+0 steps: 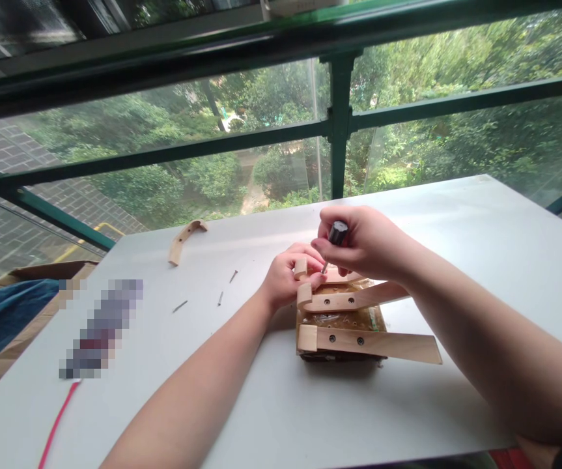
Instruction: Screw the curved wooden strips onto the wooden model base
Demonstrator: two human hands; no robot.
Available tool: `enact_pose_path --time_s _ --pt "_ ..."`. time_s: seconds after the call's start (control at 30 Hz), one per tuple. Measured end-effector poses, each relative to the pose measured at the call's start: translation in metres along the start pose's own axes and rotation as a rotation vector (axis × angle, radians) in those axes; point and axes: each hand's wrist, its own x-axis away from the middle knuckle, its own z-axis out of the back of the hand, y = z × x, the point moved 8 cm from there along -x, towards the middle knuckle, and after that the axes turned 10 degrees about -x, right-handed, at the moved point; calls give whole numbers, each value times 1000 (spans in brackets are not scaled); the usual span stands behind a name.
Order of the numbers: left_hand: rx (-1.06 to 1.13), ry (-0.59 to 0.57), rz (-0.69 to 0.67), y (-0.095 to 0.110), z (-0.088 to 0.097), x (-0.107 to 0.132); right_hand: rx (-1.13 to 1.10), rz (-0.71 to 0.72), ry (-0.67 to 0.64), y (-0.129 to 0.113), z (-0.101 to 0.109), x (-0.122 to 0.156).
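My right hand [359, 238] is closed around the black handle of a screwdriver [338, 233], tilted with its shaft pointing down. Its tip meets the farthest wooden hook [342, 277], near where my left fingers are. My left hand [293, 277] grips that hook by its curved end; part of the hook is hidden behind my hands. Below it lie a middle wooden hook [371, 296] and a near wooden hook [398, 345], each with two screw heads showing. All three rest across a block wrapped in brown tape [342, 322].
Three loose screws [233, 276] lie left of my left hand on the white table [241, 384]. A separate curved wooden hook [183, 242] lies near the back edge. At left are a pixelated patch, a red cable [58, 423] and a cardboard box [56, 273] with blue cloth.
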Motion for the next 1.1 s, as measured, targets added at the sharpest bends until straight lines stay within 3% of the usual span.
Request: enact_pose_path --time_s 0.17,0.37,0.5,0.63,0.73,0.87,1.1 --pt "71 -1 8 -3 -1 0 -116 -43 10 5 0 -1" --pt "95 96 59 -5 2 3 -59 -24 29 4 -1 -2" --pt "73 70 49 0 1 2 124 37 40 1 2 -3" --pt "49 82 30 5 3 1 36 148 57 -15 12 2" --pt "60 89 -16 9 3 1 -58 213 -10 -29 16 8" --pt "39 80 -15 8 2 1 55 221 -144 -32 8 12" --pt "-14 74 11 3 2 3 194 183 -96 -27 8 8"
